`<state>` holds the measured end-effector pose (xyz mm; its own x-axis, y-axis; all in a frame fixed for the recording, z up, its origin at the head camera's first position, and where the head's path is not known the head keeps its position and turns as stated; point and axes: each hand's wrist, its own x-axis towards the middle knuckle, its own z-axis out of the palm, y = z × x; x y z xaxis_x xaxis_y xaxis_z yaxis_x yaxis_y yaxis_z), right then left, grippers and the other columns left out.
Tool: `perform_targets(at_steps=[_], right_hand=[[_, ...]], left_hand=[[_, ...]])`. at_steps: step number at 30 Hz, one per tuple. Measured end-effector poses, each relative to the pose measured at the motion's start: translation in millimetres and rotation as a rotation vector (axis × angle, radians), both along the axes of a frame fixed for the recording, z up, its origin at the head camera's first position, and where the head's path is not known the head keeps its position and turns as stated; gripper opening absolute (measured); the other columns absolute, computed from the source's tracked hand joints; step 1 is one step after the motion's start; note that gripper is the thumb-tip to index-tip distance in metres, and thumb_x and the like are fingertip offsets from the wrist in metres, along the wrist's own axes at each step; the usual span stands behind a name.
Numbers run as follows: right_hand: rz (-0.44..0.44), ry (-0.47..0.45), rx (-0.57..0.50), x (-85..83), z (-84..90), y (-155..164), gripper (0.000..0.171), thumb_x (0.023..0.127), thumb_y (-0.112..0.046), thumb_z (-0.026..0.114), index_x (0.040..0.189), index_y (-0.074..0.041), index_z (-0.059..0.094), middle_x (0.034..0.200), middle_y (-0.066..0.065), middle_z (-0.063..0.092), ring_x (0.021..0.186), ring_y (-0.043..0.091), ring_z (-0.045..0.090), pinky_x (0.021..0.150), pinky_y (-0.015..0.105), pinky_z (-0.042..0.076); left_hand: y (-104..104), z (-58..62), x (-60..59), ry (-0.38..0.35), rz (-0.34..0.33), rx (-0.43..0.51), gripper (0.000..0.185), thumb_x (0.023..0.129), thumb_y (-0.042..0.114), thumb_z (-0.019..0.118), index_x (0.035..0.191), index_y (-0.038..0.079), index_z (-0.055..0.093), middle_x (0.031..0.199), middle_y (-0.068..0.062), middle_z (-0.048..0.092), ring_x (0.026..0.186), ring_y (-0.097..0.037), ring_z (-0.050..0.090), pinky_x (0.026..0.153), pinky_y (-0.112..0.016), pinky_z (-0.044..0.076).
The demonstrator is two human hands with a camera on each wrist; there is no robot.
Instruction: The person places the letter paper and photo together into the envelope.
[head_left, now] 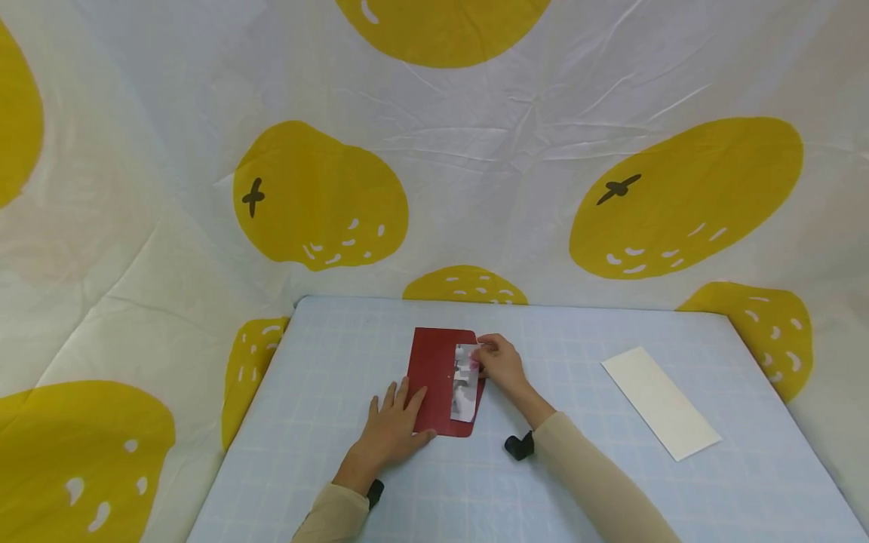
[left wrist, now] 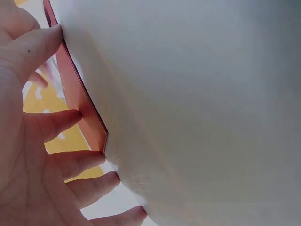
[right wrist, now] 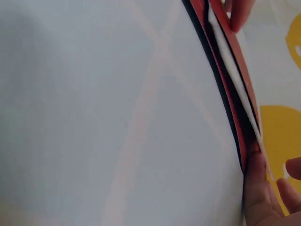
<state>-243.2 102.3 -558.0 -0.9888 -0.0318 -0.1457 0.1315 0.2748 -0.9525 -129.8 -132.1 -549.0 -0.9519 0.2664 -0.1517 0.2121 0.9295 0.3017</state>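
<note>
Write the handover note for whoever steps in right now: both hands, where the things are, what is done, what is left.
Left hand: flat, fingers straight, pressing the lower left of the dark red rectangular envelope onto the pale blue gridded table.
Right hand: fingers pinch the top of the printed white slip at the envelope's right edge.
Slip: lies along that right edge; the right wrist view shows a white layer between red layers, so it looks partly inside.
Cream rectangular card: flat on the table to the right, untouched.
Done: envelope pinned, slip started.
Left: probably seating the slip fully; the card remains.
</note>
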Motion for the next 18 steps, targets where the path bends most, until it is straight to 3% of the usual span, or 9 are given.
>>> perform_targets(at_steps=[5, 9, 18], right_hand=[[0.01, -0.014, -0.014, 7.1, 3.4, 11, 0.034, 0.101, -0.015, 0.059, 0.131, -0.001, 0.056, 0.116, 0.018, 0.063, 0.094, 0.028, 0.066, 0.078, 0.036, 0.058], [0.019, -0.054, -0.063, 16.4, 6.6, 20, 0.035, 0.102, -0.017, 0.058, 0.131, 0.001, 0.055, 0.117, 0.02, 0.064, 0.097, 0.03, 0.068, 0.08, 0.038, 0.058], [0.117, -0.174, -0.302, 37.8, 9.9, 30, 0.041, 0.104, -0.017, 0.056, 0.135, 0.008, 0.051, 0.126, 0.024, 0.06, 0.106, 0.036, 0.065, 0.087, 0.041, 0.056]], left_hand=[[0, -2.0, -0.2, 0.001, 0.002, -0.013, 0.086, 0.086, 0.054, 0.071, 0.154, 0.013, 0.039, 0.16, -0.021, 0.026, 0.145, -0.045, 0.022, 0.11, -0.068, 0.022], [1, -2.6, 0.0, 0.001, 0.001, -0.01, 0.086, 0.086, 0.054, 0.072, 0.154, 0.013, 0.039, 0.16, -0.021, 0.026, 0.144, -0.046, 0.021, 0.11, -0.069, 0.022], [1, -2.0, -0.4, 0.005, 0.013, -0.003, 0.087, 0.084, 0.052, 0.074, 0.154, 0.014, 0.039, 0.16, -0.021, 0.027, 0.144, -0.046, 0.021, 0.11, -0.069, 0.021]])
